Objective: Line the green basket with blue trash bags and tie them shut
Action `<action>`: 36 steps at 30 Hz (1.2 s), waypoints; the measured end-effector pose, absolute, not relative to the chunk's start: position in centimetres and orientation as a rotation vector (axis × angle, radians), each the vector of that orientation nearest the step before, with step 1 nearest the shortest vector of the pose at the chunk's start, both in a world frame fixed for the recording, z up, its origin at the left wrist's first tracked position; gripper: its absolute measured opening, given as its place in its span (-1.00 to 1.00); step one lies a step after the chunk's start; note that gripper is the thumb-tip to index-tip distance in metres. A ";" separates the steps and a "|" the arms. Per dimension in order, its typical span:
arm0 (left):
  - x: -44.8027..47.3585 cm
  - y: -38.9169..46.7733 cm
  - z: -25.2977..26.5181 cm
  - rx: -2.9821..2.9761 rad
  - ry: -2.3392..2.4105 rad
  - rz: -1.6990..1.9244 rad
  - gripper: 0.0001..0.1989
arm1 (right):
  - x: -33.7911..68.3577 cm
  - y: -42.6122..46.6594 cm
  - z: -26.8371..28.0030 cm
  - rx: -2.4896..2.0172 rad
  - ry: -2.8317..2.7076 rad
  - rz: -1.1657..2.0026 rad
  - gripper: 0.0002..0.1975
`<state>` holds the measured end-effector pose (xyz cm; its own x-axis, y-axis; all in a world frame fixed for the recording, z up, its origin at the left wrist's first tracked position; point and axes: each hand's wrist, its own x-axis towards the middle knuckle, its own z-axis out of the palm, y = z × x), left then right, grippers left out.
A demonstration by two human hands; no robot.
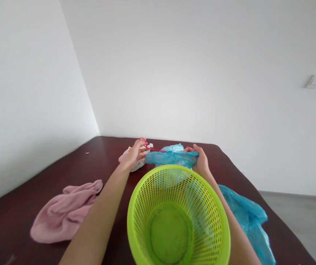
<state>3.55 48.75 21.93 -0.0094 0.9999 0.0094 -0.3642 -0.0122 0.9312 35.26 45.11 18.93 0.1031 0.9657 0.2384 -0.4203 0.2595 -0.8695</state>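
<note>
Beyond a lime-green mesh basket (pixel 170 232), both arms reach out over the dark table. My left hand (pixel 138 151) is closed on a red drawstring (pixel 158 149), which stretches toward a blue plastic bag (pixel 171 158). At the bag's right end, my right hand (pixel 201 159) grips the gathered plastic, with a bit of red near its fingers. A white and pink packet-like thing (pixel 137 165) lies partly hidden behind my left hand. The basket is tilted with its mouth toward me, and no contents show inside.
A crumpled pink cloth (pixel 64 213) lies left of my left forearm. More blue plastic (pixel 246 211) spreads right of my right forearm. The dark red-brown table (pixel 99 158) meets white walls; a wall switch (pixel 315 81) is at far right, above grey floor.
</note>
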 end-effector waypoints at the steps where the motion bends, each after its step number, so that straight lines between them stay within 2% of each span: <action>1: 3.7 48.4 21.7 1.003 0.952 1.279 -0.56 | 35.0 44.9 19.0 -0.728 -0.982 1.164 -0.47; 5: 4.1 47.3 21.2 1.381 1.005 0.866 -0.34 | 34.3 44.1 19.3 -0.762 -1.121 1.033 -0.55; 9: 4.5 47.7 20.6 1.849 1.088 0.838 -0.56 | 34.0 43.5 19.8 -0.765 -1.245 0.900 -0.45; 13: 5.1 49.0 19.9 1.936 1.156 1.113 -0.75 | 33.9 43.4 20.5 -0.745 -1.320 0.783 -0.36; 18: 5.1 49.2 20.2 1.749 1.207 1.736 -0.51 | 33.6 43.3 20.8 -0.737 -1.360 0.702 -0.55; 21: 4.7 48.0 21.0 1.825 0.987 2.017 -0.60 | 33.3 43.2 20.8 -0.731 -1.375 0.722 -0.68; 24: 4.7 46.8 21.6 2.298 0.854 1.675 -0.59 | 33.2 43.3 20.6 -0.719 -1.366 0.805 -0.72; 28: 5.8 46.6 20.8 2.591 0.993 1.121 -0.58 | 33.4 43.3 20.4 -0.702 -1.364 0.944 -0.70; 33: 6.4 47.7 19.2 2.711 0.981 0.763 -0.75 | 33.7 42.9 20.8 -0.671 -1.321 1.032 -0.67; 36: 6.6 48.0 18.9 2.722 0.943 0.627 -0.67 | 33.7 42.7 20.9 -0.668 -1.281 1.014 -0.66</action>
